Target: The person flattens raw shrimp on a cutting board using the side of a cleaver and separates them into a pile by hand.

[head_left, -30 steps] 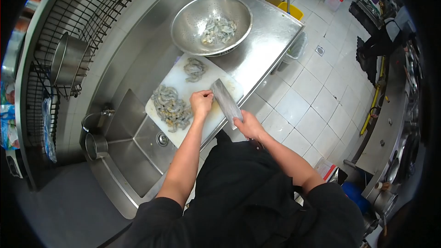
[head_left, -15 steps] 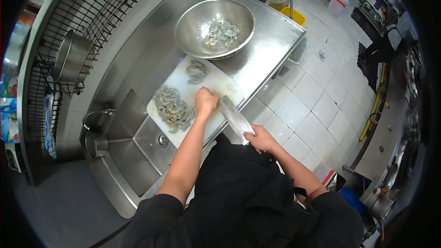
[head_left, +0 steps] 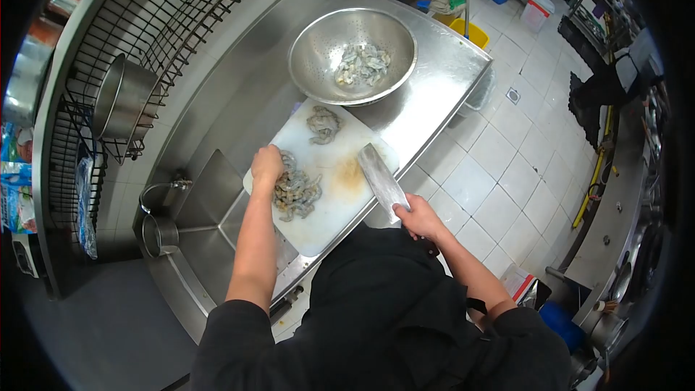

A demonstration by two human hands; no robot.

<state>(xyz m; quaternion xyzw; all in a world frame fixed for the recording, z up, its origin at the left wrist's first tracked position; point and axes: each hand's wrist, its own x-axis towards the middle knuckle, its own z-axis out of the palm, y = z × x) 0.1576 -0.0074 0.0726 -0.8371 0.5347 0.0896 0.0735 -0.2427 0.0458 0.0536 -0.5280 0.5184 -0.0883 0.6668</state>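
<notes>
While your right hand (head_left: 421, 219) grips the cleaver (head_left: 383, 181) over the edge of the cutting board (head_left: 334, 206), your left hand (head_left: 267, 165) is at the larger shrimp pile (head_left: 298, 194) on it; whether those fingers hold any, I cannot tell.

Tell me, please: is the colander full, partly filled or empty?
Partly filled: shrimp lie heaped at the bottom of the colander, and its wall shows bare around them.
</notes>
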